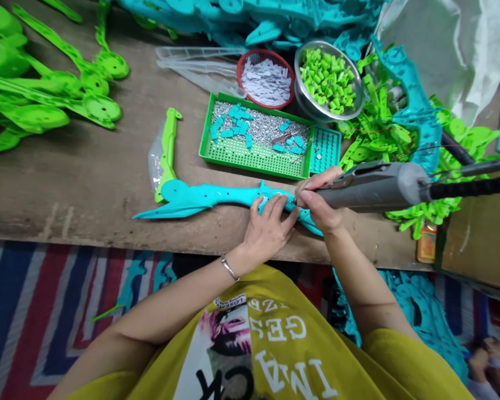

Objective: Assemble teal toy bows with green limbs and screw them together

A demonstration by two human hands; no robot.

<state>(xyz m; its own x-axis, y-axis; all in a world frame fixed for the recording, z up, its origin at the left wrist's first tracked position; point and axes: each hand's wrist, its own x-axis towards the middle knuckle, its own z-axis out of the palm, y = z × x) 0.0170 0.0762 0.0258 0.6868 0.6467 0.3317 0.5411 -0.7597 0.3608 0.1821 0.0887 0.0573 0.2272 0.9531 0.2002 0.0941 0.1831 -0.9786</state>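
A long blue plastic toy part (233, 195) lies flat near the table's front edge, pointed at its left end. My left hand (270, 225) holds it down near its right half, fingers bent over it. In my right hand (319, 203) is a grey electric screwdriver (366, 188), lying nearly level with its cord running off to the right. Its tip is at the blue part beside my left fingertips; the exact contact point is hidden by my fingers. A green toy piece with a clear blade (166, 155) touches the blue part's left end.
Behind is a green tray (254, 162) of screws and small blue pieces. Past it stand a red basket (291, 91) of white pieces and a steel bowl (356, 108) of green pieces. Green parts (95, 108) lie left; a green heap (370, 122) and carton (479, 228) sit right.
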